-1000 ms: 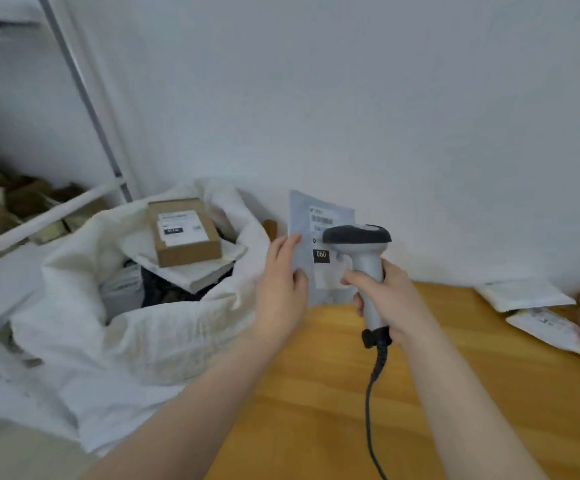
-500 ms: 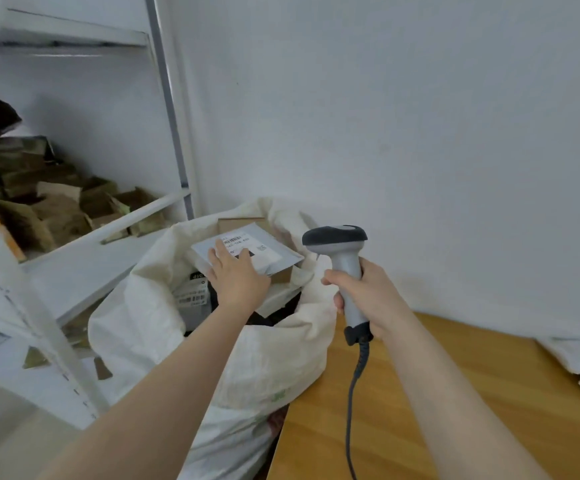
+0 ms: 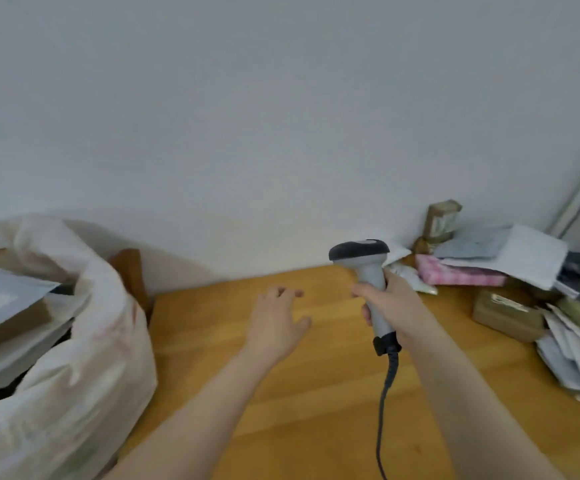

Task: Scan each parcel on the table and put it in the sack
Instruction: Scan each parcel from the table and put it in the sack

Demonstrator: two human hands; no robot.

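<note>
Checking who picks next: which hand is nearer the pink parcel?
Right. The right hand, gripping the scanner, is just left of the pink parcel; the left hand hovers farther left over the table.

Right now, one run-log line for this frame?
left hand: empty, over table | right hand: grips scanner | sack: left, part-filled | parcel pile: table right
</note>
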